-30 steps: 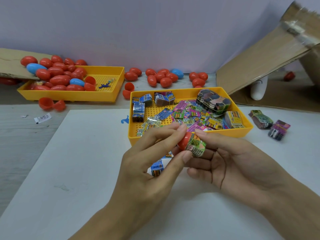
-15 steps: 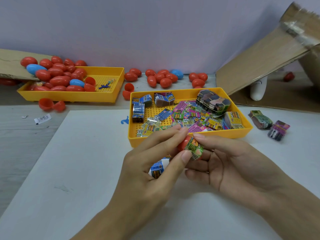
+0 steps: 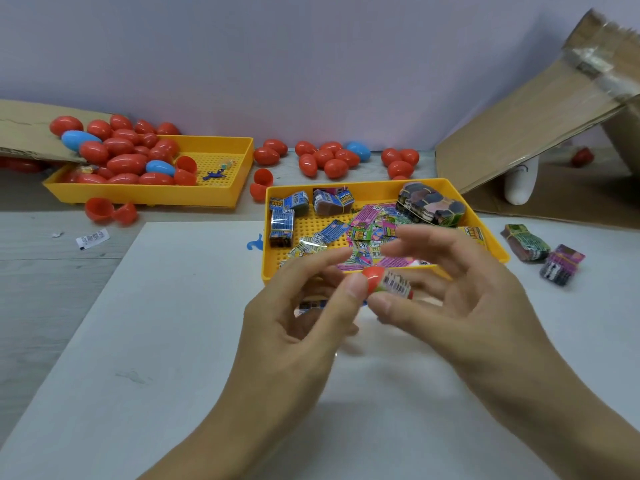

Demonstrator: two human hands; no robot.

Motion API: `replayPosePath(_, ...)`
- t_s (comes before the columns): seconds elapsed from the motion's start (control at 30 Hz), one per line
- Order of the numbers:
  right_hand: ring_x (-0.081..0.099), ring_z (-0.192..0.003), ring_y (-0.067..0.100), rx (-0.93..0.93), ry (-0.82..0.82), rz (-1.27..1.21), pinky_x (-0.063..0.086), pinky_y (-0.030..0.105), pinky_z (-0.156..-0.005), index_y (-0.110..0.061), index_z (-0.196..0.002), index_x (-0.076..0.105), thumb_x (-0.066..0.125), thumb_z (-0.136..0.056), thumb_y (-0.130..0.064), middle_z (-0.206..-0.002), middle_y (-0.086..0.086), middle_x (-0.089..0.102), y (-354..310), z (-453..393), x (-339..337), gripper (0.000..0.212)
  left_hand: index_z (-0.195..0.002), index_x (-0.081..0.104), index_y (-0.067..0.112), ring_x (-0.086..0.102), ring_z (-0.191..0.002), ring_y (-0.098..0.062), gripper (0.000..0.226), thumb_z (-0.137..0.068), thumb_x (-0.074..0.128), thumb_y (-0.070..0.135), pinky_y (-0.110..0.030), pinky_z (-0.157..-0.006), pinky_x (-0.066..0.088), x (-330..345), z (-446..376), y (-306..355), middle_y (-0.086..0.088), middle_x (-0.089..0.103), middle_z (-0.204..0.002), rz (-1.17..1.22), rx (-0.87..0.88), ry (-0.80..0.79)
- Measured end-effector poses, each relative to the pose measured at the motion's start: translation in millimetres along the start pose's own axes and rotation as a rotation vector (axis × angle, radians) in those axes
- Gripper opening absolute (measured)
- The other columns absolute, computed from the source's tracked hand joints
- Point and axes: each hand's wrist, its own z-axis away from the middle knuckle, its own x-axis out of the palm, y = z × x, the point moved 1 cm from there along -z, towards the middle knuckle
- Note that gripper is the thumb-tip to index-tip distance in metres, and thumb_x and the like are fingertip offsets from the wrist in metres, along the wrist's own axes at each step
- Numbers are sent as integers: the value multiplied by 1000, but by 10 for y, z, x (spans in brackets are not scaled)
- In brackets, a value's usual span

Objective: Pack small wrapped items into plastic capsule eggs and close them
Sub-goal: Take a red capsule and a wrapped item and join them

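Just in front of the near yellow tray [image 3: 491,244] of loose wrapped items [image 3: 367,233], the left hand [image 3: 294,327] pinches a red capsule half [image 3: 374,276] between thumb and forefinger, with a barcoded wrapped item [image 3: 396,285] sticking out of it. The right hand [image 3: 460,306] is on the other side of the capsule, thumb tip at the wrapper and its fingers blurred and loosely spread above. Behind that tray, closed red and blue eggs [image 3: 329,159] lie on the surface [image 3: 104,341].
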Motion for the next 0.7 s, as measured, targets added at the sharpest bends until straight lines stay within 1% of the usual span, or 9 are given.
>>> replayPosePath(0.07,68,-104,20,-236,-49,182,58,25,-77,-31,-126,54,83,-67,-7,-121,-9,61,16,57,36,69,-100,74,25,65,-62,-24,33,-82,61,49,-33,-55,56,12,10,19,-11,68,-85,99,-78,-46)
replayPosePath(0.17,65,-110,21,-383,-126,343,57,28,-80,-30,-136,43,76,-73,0,-132,1,53,52,96,56,77,-92,75,19,61,-53,-22,28,-79,70,43,-33,-51,54,44,8,23,-17,65,-73,205,-177,-91)
replayPosePath(0.23,63,-116,20,-379,-147,342,57,31,-82,-29,-139,42,75,-75,1,-137,5,51,46,89,48,78,-93,76,19,68,-60,-23,20,-78,76,32,-34,-54,57,39,-10,4,-12,72,-78,192,-163,-65)
replayPosePath(0.33,60,-120,15,-270,-97,243,58,29,-79,-34,-131,52,76,-77,-17,-135,-7,56,35,73,22,62,-111,74,26,75,-85,-24,32,-80,68,28,-29,-71,60,2,-42,-14,-7,77,-97,181,-90,-47)
replayPosePath(0.4,68,-101,11,-106,-26,156,58,29,-66,-34,-113,66,73,-74,-40,-111,-8,69,9,38,13,40,-118,70,32,74,-92,-23,38,-81,67,30,-26,-78,59,-9,-47,-10,-2,76,-104,155,-52,-42)
replayPosePath(0.47,69,-75,13,32,-32,125,53,27,-52,-25,-96,75,71,-76,-49,-86,-1,73,-3,3,12,32,-119,68,38,72,-101,-14,38,-82,67,28,-21,-81,56,-9,-34,-3,6,75,-109,75,10,-60)
replayPosePath(0.57,69,-62,18,54,-93,79,50,26,-46,-19,-89,77,69,-83,-41,-73,6,72,-15,6,33,24,-123,68,33,68,-110,-14,44,-85,68,13,-23,-91,54,3,-8,-8,6,72,-117,33,65,-122)
replayPosePath(0.63,72,-71,16,-31,-63,134,54,26,-51,-27,-97,77,76,-79,-34,-81,2,76,-24,23,26,19,-128,65,30,66,-115,-13,47,-86,66,8,-26,-92,54,-1,-12,-22,7,71,-121,65,62,-127)
replayPosePath(0.7,72,-84,13,-107,-60,238,57,25,-60,-33,-102,75,81,-77,-23,-92,-6,76,-2,36,16,28,-127,65,32,68,-110,-17,42,-87,67,18,-31,-88,57,-20,-28,-30,5,72,-118,118,8,-93)
